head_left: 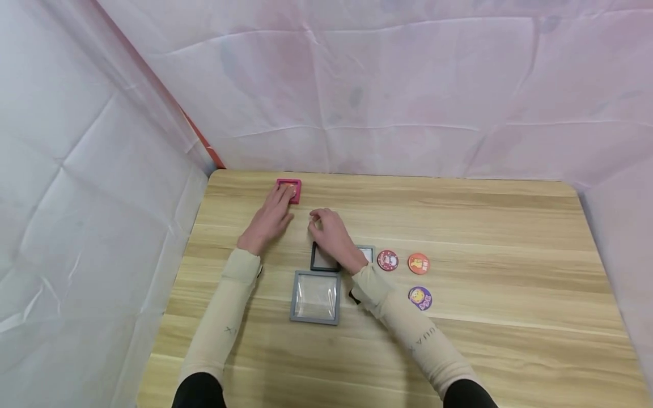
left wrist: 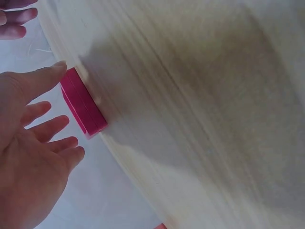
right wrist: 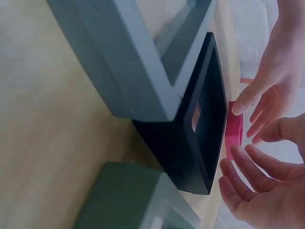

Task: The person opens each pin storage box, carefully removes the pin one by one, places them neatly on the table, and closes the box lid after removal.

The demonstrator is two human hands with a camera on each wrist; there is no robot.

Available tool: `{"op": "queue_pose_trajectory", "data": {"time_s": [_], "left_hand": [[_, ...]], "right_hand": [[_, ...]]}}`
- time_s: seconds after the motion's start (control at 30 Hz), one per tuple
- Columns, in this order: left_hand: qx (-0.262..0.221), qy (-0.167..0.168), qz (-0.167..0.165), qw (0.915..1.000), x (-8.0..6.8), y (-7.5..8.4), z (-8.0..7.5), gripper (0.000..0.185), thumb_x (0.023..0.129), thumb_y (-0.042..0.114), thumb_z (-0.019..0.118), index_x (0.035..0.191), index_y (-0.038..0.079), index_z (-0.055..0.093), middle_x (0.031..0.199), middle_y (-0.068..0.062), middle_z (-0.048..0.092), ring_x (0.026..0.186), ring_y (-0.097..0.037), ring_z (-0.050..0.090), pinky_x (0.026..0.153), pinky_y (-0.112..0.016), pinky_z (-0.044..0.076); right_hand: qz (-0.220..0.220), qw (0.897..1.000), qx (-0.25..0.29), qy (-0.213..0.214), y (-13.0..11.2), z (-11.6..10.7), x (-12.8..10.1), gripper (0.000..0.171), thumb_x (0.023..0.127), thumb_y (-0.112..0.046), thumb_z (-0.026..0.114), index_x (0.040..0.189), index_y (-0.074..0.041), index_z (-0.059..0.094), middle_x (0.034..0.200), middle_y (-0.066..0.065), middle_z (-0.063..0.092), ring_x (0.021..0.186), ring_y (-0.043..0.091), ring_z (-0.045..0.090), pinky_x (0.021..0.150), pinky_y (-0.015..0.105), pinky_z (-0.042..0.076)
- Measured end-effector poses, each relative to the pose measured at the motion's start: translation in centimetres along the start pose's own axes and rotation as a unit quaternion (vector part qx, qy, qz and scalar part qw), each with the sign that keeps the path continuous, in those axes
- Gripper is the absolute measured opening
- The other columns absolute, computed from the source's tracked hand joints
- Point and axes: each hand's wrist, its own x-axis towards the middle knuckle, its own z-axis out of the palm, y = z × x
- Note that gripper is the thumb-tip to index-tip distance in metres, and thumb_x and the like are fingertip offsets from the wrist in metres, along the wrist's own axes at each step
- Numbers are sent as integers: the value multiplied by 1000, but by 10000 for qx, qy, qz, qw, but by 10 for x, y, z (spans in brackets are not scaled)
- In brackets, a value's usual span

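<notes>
Looking down from the head camera, the left hand (head_left: 268, 220) lies stretched across the wooden table (head_left: 510, 215) with straight fingers whose tips rest on the pink frame (head_left: 288, 187), which sits near the table's far left corner. The right hand (head_left: 333, 238) hangs loosely curled, holding nothing, over the far edge of the black frame (head_left: 321, 259), with the large grey frame (head_left: 316, 297) just nearer the person and a small grey frame (head_left: 366, 252) partly hidden behind the wrist. Three round badges (head_left: 388, 260) lie to the right, apart from the frames. Seen from the left wrist, the left hand (left wrist: 33, 162) is spread and relaxed, its thumb tip at the pink frame (left wrist: 82, 109), which lies flat on the table. Seen from the right wrist, the right hand (right wrist: 267, 191) is empty with fingers gently bent, the black frame (right wrist: 198, 124) just beside it and the pink frame (right wrist: 234, 131) beyond, at the left hand's fingertips.
</notes>
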Motion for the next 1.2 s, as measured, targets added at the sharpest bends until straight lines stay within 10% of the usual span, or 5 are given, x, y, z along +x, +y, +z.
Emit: {"op": "queue_pose_trajectory", "data": {"time_s": [0.6,0.9,1.2], "left_hand": [[509,-816,5,9954,25,-1,-20,82,107,15,60,169,2,8,178,-22,8,165,-47,7,137,-60,13],[575,-1002,-69,9933,27,-5,-23,82,106,11,59,170,5,7,178,-19,10,165,-46,7,137,-61,13],[445,-1066,-126,9932,27,-10,-25,81,105,6,59,170,6,10,177,-21,14,165,-45,9,137,-61,12]], "right_hand": [[344,9984,190,-406,-7,8,34,40,101,-9,60,137,8,63,126,23,71,114,31,67,103,43,60],[478,9964,375,-592,-10,13,47,44,102,-11,58,141,10,60,88,13,65,70,15,50,82,31,52],[849,9913,461,-891,-12,14,58,47,105,-18,56,146,5,56,130,22,70,87,19,58,84,31,55]]}}
